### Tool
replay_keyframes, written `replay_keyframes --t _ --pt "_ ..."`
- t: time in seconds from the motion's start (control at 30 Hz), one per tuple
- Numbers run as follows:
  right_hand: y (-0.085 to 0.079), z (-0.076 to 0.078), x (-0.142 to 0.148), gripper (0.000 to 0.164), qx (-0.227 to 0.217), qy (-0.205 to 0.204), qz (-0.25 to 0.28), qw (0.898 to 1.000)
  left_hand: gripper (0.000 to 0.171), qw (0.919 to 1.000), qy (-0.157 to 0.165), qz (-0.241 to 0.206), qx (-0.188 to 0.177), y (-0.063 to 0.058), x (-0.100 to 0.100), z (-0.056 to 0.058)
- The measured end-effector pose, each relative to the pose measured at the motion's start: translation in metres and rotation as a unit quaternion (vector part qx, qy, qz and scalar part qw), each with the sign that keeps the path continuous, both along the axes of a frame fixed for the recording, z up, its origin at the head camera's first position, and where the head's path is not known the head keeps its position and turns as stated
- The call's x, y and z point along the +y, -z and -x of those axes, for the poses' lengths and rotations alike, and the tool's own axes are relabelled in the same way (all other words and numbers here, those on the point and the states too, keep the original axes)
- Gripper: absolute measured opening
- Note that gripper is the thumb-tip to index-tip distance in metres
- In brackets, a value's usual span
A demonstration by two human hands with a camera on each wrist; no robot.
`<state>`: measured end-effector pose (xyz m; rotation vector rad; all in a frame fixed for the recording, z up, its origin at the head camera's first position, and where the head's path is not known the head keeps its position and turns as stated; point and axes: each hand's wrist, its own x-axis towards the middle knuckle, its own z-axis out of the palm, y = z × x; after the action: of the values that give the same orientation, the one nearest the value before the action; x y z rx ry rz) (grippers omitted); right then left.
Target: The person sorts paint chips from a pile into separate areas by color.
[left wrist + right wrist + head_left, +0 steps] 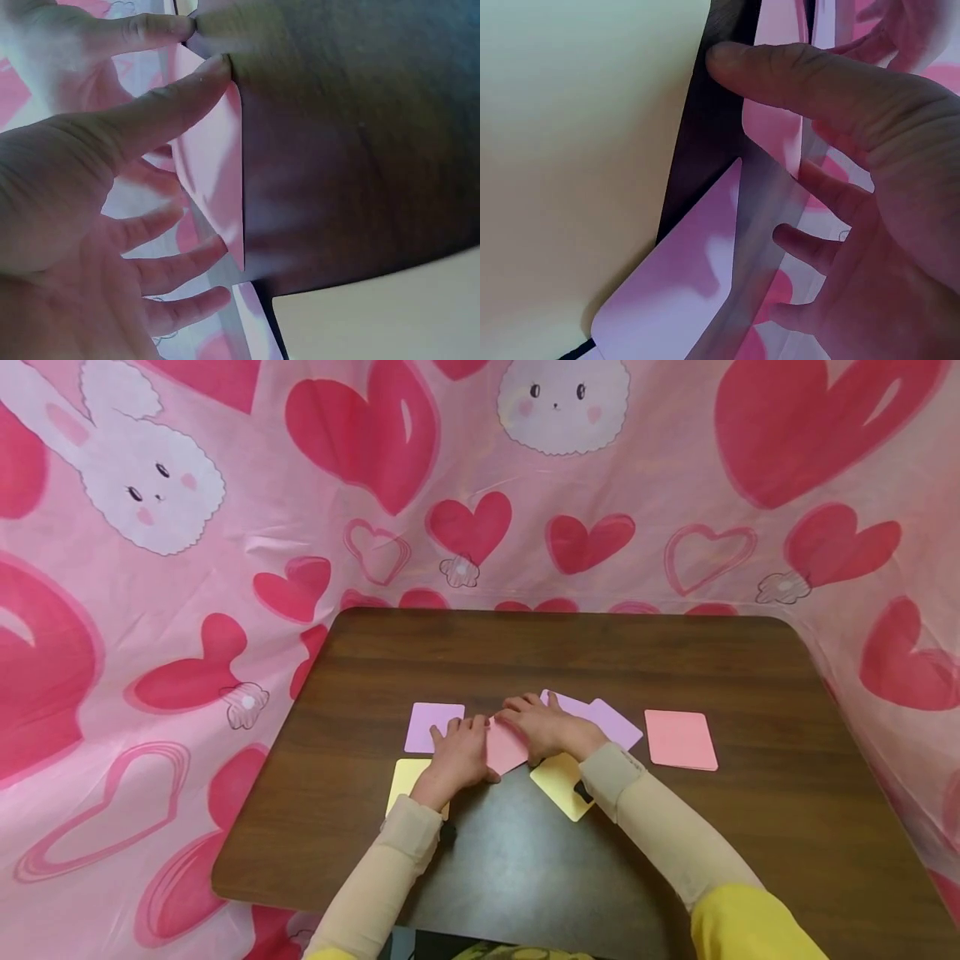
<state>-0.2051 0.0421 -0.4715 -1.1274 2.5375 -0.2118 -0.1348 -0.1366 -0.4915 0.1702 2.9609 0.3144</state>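
- One brown wooden table [570, 653] bears our work.
- Our left hand [457, 757] and right hand [549, 728] pinch one rounded pink paper card [506, 747] between them.
- Purple paper cards [420, 727] and yellow paper cards [407, 778] flank it, apparently placed; it seems unplaced.

Left hand [459, 758]: thumb extended — fingers spread, slightly bent
Right hand [551, 727]: thumb extended — fingers apart, slightly bent
Forearms [675, 831]: both forward, angled inward

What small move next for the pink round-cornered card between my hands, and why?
Probably turn the pink round-cornered card slightly to square it: it sits askew between your left hand and right hand, while the purple round-cornered card at left lies nearly straight.
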Motion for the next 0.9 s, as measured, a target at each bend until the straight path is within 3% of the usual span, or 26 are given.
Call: replay_keyframes --t 0.17,0.47,0.63,0.9 --pt "0.0 0.0 0.005 0.096 0.017 0.005 0.011 1.0 0.098 0.9997 0.025 0.002 0.003 -0.001 -0.002 -0.001" --pt "-0.009 -0.002 0.025 0.094 -0.005 0.054 0.044 0.998 0.096 0.999 0.04 -0.017 -0.011 -0.004 -0.01 0.003" --pt "-0.014 -0.005 0.039 0.09 -0.015 0.085 0.067 0.994 0.093 0.9976 0.058 -0.038 0.006 -0.014 -0.009 0.01" --pt "-0.026 -0.009 0.064 0.08 0.0 0.107 0.105 0.989 0.086 0.9943 0.088 -0.061 0.003 -0.035 -0.001 0.024"
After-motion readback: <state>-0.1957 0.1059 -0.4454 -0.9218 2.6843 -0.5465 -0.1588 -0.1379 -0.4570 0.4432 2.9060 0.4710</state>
